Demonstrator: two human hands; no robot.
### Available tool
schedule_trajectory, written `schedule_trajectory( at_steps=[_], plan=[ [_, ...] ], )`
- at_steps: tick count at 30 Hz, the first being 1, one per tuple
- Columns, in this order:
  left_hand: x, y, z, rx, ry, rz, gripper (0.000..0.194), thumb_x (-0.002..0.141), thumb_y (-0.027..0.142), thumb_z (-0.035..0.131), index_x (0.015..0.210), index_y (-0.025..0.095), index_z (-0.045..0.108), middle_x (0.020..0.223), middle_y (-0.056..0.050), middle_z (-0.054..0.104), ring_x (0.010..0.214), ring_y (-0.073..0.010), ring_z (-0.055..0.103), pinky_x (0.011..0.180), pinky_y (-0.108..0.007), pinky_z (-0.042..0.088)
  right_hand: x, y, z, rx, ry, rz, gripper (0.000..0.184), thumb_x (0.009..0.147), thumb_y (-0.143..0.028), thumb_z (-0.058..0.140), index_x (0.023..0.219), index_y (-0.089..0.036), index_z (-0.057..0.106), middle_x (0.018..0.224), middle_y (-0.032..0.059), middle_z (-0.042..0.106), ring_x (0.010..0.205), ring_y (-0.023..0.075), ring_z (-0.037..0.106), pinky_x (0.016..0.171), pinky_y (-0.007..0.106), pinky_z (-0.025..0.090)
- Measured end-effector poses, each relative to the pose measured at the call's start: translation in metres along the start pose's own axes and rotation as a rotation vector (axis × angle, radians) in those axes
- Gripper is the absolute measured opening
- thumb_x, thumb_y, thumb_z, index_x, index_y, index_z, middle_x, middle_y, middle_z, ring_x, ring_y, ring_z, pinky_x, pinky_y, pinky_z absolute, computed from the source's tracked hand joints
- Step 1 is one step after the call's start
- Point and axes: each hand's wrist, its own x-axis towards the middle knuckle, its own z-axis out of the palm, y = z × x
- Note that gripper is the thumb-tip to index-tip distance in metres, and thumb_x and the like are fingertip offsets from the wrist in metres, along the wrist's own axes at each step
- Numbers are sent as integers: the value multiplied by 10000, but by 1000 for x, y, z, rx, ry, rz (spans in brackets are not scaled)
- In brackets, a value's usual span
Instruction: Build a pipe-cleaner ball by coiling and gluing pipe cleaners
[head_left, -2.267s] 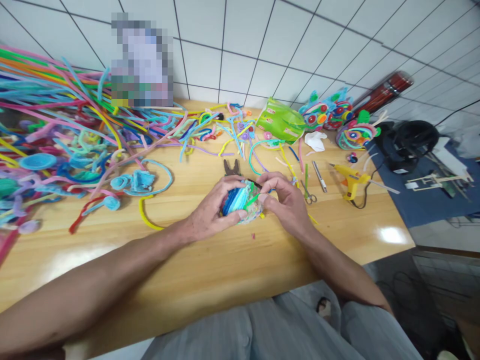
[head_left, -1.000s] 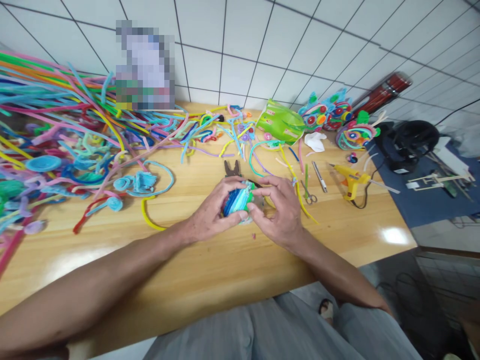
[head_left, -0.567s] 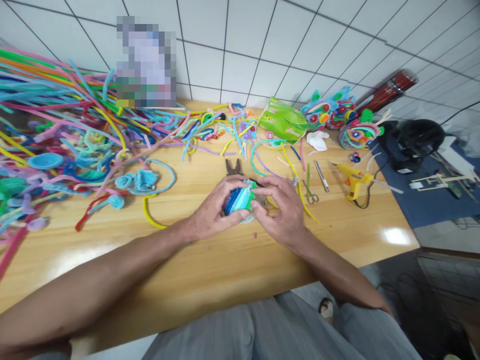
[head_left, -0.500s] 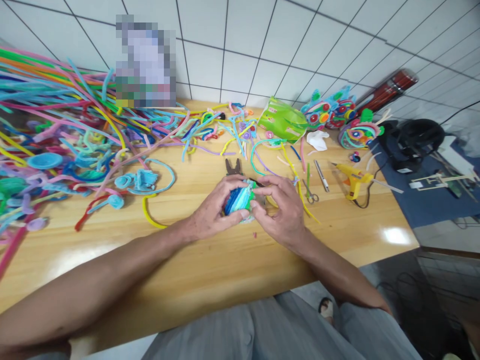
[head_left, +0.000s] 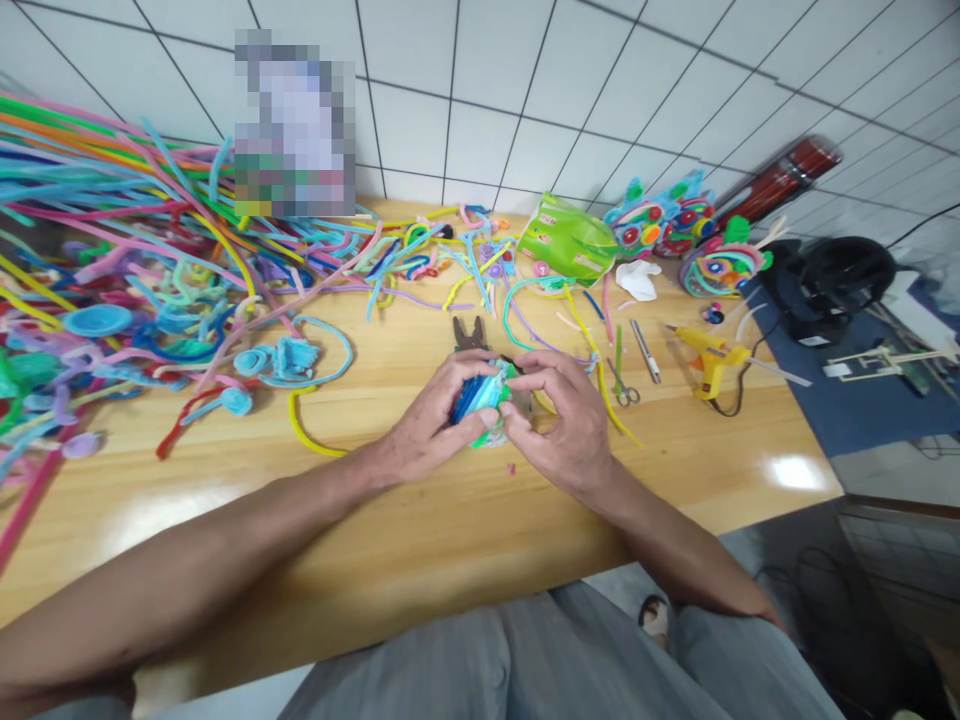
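Between my hands, just above the wooden table (head_left: 405, 530), is a small craft piece of blue, white and green pipe cleaners (head_left: 480, 398). My left hand (head_left: 435, 415) is closed round its left side, with the thumb across the front. My right hand (head_left: 562, 420) pinches the green right edge between thumb and fingers. The fingers cover part of the piece. Directly behind it lie pliers (head_left: 468, 336) with dark jaws spread, their handles hidden. A yellow pipe cleaner (head_left: 311, 437) curves beside my left wrist, and small scissors (head_left: 627, 396) lie right of my right hand.
Loose pipe cleaners (head_left: 150, 260) pile up on the left. A yellow glue gun (head_left: 709, 362) and a craft knife (head_left: 646, 352) lie to the right. Farther back are a green packet (head_left: 566, 240), finished colourful figures (head_left: 660, 225) and a red flask (head_left: 787, 175) by the tiled wall.
My left thumb has shifted slightly on the craft piece, and more green shows below it. Both hands keep their hold. The whole view has moved a little.
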Motion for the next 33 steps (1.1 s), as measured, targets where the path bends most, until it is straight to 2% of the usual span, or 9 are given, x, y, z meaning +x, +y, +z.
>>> schedule_trajectory(
  at_steps=[13, 23, 28, 33],
  plan=[
    [0, 7, 3, -19, 34, -23, 361, 1039, 323, 638, 1369, 252, 512, 1433, -132, 570, 1387, -261, 549, 1170, -484, 497, -12, 2, -4, 14, -3, -119, 276, 910, -131, 717, 1168, -221, 677, 1192, 147, 732, 1097, 278, 739, 912, 465, 629],
    [-4, 8, 2, -28, 48, -14, 397, 1054, 307, 603, 1421, 250, 461, 1455, -140, 545, 1394, -256, 537, 1167, -483, 496, -16, 3, 1, 102, 13, -21, 291, 933, -193, 721, 1213, -247, 667, 1135, 104, 763, 1096, 267, 743, 938, 463, 622],
    [-3, 7, 2, -9, 40, -11, 380, 1062, 303, 585, 1418, 259, 460, 1464, -138, 526, 1401, -257, 528, 1180, -500, 486, -15, 4, 0, 94, 5, -85, 301, 932, -166, 703, 1224, -232, 666, 1160, 116, 752, 1084, 264, 733, 929, 452, 613],
    [-4, 7, 1, 60, 28, 57, 395, 1063, 275, 579, 1433, 273, 441, 1456, -139, 522, 1413, -258, 517, 1181, -519, 487, -14, 4, -2, 32, -10, -151, 296, 922, -172, 692, 1212, -224, 665, 1146, 125, 742, 1049, 273, 726, 907, 454, 610]
  ],
)
